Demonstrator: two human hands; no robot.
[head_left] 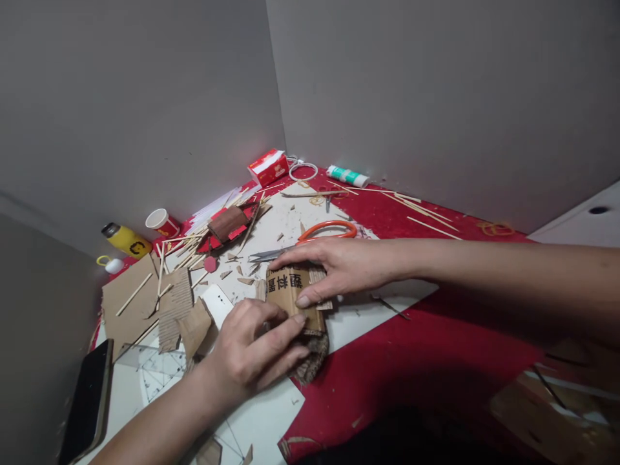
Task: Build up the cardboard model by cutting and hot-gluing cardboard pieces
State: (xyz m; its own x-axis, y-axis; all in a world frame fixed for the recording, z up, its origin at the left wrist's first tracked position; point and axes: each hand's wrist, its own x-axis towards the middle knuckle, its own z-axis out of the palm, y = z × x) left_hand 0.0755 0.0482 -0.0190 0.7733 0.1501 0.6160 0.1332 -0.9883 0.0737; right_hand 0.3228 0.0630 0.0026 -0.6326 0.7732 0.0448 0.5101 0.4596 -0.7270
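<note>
Black phone (pixel 87 400) sits far left of the cardboard piece (pixel 289 292), at the counter (pixel 411 361) edge. Yellow bottle (pixel 124 239) and red paper cup (pixel 162 223) are up behind and left of it, with loose wooden sticks (pixel 186 248) and cardboard scraps (pixel 145 303) scattered between. Left hand (pixel 254 349) has its fingers pinched on the near end of the cardboard piece, which lies mid-counter on white paper. Right hand (pixel 339 266) grips its far end, thumb on the printed face. Orange-handled scissors (pixel 310 237) lie just behind the piece, glue tube (pixel 347 175) further back right.
</note>
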